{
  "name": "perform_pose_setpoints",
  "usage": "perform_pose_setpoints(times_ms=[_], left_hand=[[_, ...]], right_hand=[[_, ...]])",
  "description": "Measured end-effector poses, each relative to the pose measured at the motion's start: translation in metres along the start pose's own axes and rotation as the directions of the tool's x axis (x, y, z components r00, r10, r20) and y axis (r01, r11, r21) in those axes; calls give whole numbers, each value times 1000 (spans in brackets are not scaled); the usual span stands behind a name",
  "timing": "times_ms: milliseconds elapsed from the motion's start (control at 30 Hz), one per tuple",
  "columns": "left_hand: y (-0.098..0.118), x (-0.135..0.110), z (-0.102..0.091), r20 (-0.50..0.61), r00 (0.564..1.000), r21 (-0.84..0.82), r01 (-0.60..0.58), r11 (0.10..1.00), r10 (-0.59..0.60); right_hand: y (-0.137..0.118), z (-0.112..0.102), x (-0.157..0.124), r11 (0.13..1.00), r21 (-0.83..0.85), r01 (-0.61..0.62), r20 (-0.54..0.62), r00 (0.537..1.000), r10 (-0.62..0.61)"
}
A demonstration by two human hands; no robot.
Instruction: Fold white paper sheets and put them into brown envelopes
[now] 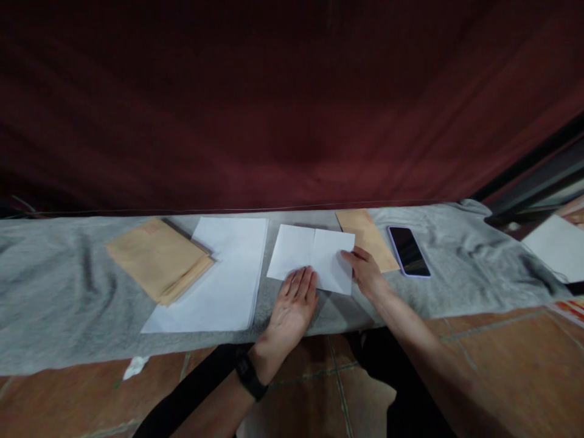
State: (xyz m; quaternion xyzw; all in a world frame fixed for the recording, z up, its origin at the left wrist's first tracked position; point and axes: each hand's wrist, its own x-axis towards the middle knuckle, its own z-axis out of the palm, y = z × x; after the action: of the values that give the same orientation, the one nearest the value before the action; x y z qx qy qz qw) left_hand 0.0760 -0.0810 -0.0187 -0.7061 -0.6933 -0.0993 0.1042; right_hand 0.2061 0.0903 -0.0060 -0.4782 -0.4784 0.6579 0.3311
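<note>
A white sheet of paper (pixel 333 255) with a crease down its middle lies in front of me on a grey cloth. My left hand (pixel 294 298) rests flat on its near edge, fingers stretched out. At the sheet's right edge, my right hand (pixel 362 267) pinches the paper between thumb and fingers. A brown envelope (pixel 371 240) lies just behind and to the right, partly covered by the sheet and my right hand. To the left are a stack of white paper (pixel 232 274) and, overlapping it, a pile of brown envelopes (pixel 157 255).
A phone in a purple case (pixel 409 251) lies right of the single envelope. The grey cloth (pixel 469 261) covers the long narrow surface. A dark red curtain (pixel 292 121) hangs behind it. A crumpled white scrap (pixel 135 367) lies on the tiled floor (pixel 493 359).
</note>
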Motion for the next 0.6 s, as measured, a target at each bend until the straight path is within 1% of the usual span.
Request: perform_pose_setpoints(times_ms=[67, 167, 267, 400, 500, 600], left_hand=[[-2, 1, -1, -13, 1000, 18, 11, 1000, -11], [-7, 3, -5, 2, 1000, 41, 31, 999, -31], [-11, 4, -9, 16, 999, 60, 46, 997, -47], [-15, 2, -12, 1, 999, 72, 47, 996, -47], [-14, -2, -10, -7, 999, 3, 52, 999, -52], [-12, -4, -6, -17, 995, -91, 93, 992, -95]], right_hand=[[0, 3, -5, 992, 117, -49, -15, 999, 51], [-1, 5, -15, 969, 209, -133, 39, 991, 127], [-3, 2, -22, 954, 222, -202, 82, 979, 188], [-7, -6, -25, 944, 234, -234, 136, 969, 206], [-8, -13, -23, 938, 246, -242, 165, 965, 206], [-10, -16, -19, 945, 235, -225, 159, 969, 191]])
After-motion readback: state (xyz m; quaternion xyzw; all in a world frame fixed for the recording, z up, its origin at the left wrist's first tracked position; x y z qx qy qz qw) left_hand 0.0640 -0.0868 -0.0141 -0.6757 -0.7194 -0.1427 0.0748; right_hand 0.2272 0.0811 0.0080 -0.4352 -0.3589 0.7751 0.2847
